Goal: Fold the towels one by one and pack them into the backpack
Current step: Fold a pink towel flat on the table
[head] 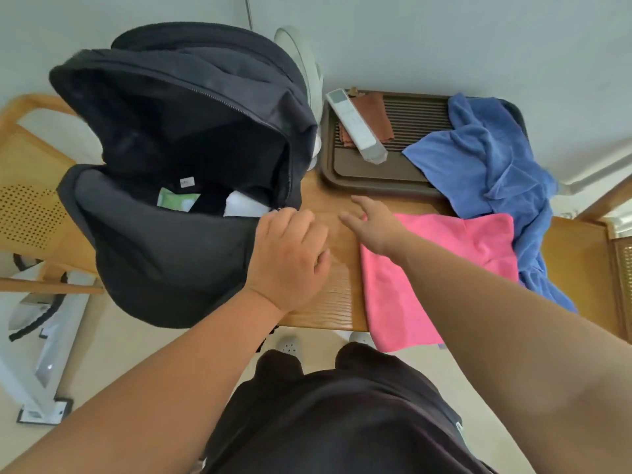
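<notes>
A black backpack (164, 254) stands wide open on the left end of a wooden table (330, 295). Inside it lie a green-and-white folded cloth (178, 199) and a white one (244, 205). My left hand (290, 258) rests at the backpack's right rim with its fingers curled; whether it grips the fabric is unclear. My right hand (372, 224) hovers open, fingers spread, over the left edge of a pink towel (444, 268) lying flat on the table. A crumpled blue towel (492, 172) lies behind and to the right of the pink one.
A brown slatted tray (379, 179) at the back holds a white remote (355, 126) and a brown cloth (374, 112). A wooden cane chair (30, 186) stands left of the table, a white fan (301, 59) behind the backpack. White equipment (44, 350) sits on the floor at left.
</notes>
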Demonstrator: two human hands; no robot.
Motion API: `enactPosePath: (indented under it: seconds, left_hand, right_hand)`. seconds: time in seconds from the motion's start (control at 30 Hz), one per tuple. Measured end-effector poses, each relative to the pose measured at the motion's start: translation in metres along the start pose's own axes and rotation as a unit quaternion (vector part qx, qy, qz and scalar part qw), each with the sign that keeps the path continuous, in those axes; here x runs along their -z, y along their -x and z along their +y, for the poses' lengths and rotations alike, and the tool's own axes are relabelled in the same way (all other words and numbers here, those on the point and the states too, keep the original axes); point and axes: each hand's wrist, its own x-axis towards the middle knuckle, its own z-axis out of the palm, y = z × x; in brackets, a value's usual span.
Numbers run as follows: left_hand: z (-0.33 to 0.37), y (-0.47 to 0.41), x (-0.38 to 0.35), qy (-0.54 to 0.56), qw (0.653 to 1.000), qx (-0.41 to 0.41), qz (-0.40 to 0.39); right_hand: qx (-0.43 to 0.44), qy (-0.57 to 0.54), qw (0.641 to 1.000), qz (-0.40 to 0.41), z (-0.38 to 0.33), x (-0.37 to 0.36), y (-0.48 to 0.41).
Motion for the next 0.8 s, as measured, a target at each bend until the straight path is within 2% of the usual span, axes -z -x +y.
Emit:
enactPosePath:
  seconds: [0.07,0.1,0.13,0.2,0.27,0.37,0.43,0.5,0.57,0.63,0.7,0.8]
  left_hand:
    - [0.025,-0.005,-0.014,0.04,0.995,0.031,-0.09]
    - [0.037,-0.007,-0.024,0.063,0.979,0.093,-0.17]
    - [0.047,-0.007,-0.036,0.088,0.947,0.169,-0.259]
    - [0.061,-0.003,-0.063,0.147,0.861,0.285,-0.396]
    - [0.072,0.007,-0.088,0.2,0.803,0.333,-0.452]
    - [0.089,0.023,-0.113,0.226,0.765,0.38,-0.468]
    - [0.1,0.031,-0.123,0.213,0.767,0.376,-0.475]
    - [0.109,0.035,-0.131,0.199,0.784,0.352,-0.471]
    - [0.115,0.035,-0.135,0.179,0.806,0.329,-0.458]
    - [0.116,0.034,-0.137,0.184,0.813,0.337,-0.438]
    - [0.112,0.034,-0.134,0.22,0.804,0.362,-0.418]
    - [0.098,0.034,-0.122,0.286,0.77,0.436,-0.368]
  right_hand:
    - [-0.04,0.179,0.981,-0.062,0.046,0.005,0.001]
    - [-0.044,0.248,0.963,-0.093,0.064,0.007,0.002]
    - [-0.038,0.29,0.95,-0.112,0.078,0.01,0.003]
    - [-0.004,0.333,0.935,-0.123,0.09,0.013,0.005]
    - [0.06,0.36,0.923,-0.123,0.088,0.013,0.003]
    - [0.102,0.379,0.903,-0.173,0.081,0.003,-0.004]
    - [0.093,0.41,0.887,-0.192,0.081,-0.005,-0.01]
    - [0.088,0.433,0.882,-0.167,0.081,-0.011,-0.015]
    - [0.08,0.427,0.891,-0.129,0.082,-0.016,-0.017]
    - [0.077,0.404,0.907,-0.092,0.084,-0.019,-0.018]
    - [0.085,0.359,0.927,-0.065,0.083,-0.02,-0.018]
    - [0.103,0.287,0.951,-0.048,0.074,-0.02,-0.023]
